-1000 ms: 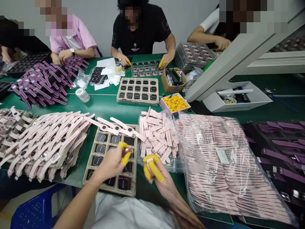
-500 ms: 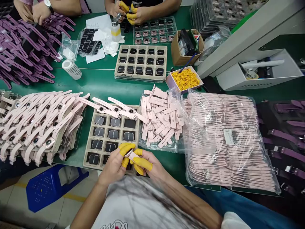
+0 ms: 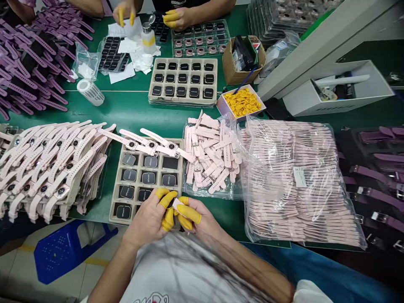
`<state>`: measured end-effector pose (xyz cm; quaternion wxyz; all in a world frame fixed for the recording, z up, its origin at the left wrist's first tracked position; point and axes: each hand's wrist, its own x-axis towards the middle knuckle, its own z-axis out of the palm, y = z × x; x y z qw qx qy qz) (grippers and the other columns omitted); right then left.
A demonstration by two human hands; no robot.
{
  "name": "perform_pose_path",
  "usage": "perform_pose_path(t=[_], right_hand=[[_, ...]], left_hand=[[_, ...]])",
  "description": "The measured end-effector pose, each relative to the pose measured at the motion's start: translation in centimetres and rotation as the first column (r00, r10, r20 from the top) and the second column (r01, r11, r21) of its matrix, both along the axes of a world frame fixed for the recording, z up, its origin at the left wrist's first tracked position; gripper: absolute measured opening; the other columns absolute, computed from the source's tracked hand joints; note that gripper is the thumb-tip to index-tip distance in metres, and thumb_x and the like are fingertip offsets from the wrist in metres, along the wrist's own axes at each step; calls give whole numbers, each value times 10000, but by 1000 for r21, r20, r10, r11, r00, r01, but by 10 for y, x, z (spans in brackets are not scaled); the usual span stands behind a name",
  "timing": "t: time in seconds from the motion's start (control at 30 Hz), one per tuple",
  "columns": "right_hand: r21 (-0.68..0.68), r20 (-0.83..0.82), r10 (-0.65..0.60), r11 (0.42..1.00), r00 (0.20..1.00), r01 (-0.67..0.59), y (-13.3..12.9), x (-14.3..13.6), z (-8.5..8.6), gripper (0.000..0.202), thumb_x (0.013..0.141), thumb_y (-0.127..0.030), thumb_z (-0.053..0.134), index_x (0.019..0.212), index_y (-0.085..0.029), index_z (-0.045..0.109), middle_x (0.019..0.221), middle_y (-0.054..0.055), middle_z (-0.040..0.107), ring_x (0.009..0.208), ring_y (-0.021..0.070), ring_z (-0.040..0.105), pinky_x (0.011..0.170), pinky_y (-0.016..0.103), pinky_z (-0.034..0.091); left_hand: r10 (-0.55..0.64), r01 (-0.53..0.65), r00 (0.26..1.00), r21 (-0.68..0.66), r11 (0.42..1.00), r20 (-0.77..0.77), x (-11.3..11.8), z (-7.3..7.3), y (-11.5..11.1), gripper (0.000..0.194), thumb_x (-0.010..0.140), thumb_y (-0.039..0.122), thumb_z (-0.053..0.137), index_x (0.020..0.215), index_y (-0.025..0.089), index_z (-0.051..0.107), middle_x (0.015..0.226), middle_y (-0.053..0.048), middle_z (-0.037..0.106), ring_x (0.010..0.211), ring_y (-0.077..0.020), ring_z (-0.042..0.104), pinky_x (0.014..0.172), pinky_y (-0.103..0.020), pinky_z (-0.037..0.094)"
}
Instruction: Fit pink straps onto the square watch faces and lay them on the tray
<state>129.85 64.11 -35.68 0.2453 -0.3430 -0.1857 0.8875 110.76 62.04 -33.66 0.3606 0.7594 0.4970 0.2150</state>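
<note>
Over the front edge of a beige tray [image 3: 115, 198] of dark square watch faces, my two hands meet, yellow covers on their fingertips. My left hand [image 3: 151, 216] is closed on a watch body, mostly hidden by the fingers. Fingers of my right hand [image 3: 197, 216] pinch a pale pink strap piece [image 3: 177, 203] against it. Three watches with pink straps [image 3: 151, 145] lie across the tray's back row. Loose pink straps [image 3: 211, 151] are heaped on clear plastic just right of the tray.
Pink-strapped watches [image 3: 50, 164] are stacked at left, a large bag of straps [image 3: 293, 181] at right. Behind stand another watch tray [image 3: 183, 99], a box of yellow finger covers [image 3: 243, 103] and a cylinder [image 3: 90, 91]. A co-worker's hands [image 3: 178, 19] show across the table. A blue stool [image 3: 57, 252] is below left.
My left hand has turned slightly around the watch body, which is now more hidden. Across the table, one of the co-worker's hands has moved left over the white papers. The view has shifted slightly.
</note>
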Motion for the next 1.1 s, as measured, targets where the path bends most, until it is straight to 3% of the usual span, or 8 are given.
perform_pose_path(t=[0.13,0.23,0.37,0.53,0.77,0.93,1.1], right_hand=[[54,-9,13,998,1000,-12,-2,2,-3,380,894,-538,698,849,-175,598,511,-67,520,417,70,353,423,221,235],[56,-7,11,998,1000,-11,1,4,-3,354,924,-530,663,905,-183,596,544,-60,560,406,73,369,407,224,244],[80,-37,53,996,998,-50,7,8,0,371,908,-537,682,863,-184,578,505,-91,481,406,67,319,408,232,213],[110,-21,84,991,996,-81,10,9,8,382,892,-526,702,798,-190,547,522,-91,475,448,69,335,449,243,219],[45,-42,70,997,997,-68,7,10,5,341,882,-500,704,837,-185,581,500,-89,497,430,76,346,441,242,209],[15,-32,45,999,998,-45,5,11,-1,343,876,-509,690,831,-187,579,482,-89,498,400,72,331,421,243,201],[7,3,85,996,996,-85,7,12,-1,362,881,-534,677,849,-186,581,517,-63,566,410,76,354,412,238,219]], left_hand=[[16,-5,989,-77,997,148,-2,-7,-6,538,1032,183,424,1564,233,354,1421,-148,529,1335,-254,514,1121,-404,471],[34,-28,984,-38,999,178,-2,-12,-9,592,1019,135,451,1589,218,313,1436,-157,515,1334,-244,501,1129,-392,453],[-79,75,994,62,995,76,-7,-8,-3,657,984,38,430,1608,198,297,1385,-170,519,1260,-254,479,1080,-420,471],[-169,170,985,59,984,-16,-19,3,6,692,941,-5,414,1598,189,319,1308,-169,553,1149,-271,493,1015,-474,489],[-181,181,983,42,983,-10,-17,0,7,697,947,17,435,1605,214,315,1317,-162,559,1112,-276,511,961,-450,508],[-176,193,972,99,976,-155,-11,1,8,819,879,-44,425,1635,207,233,1304,-177,571,1074,-295,496,896,-461,544],[-193,220,949,85,972,-250,-10,5,10,803,859,-48,434,1613,173,271,1286,-180,601,1065,-302,514,917,-498,552]])
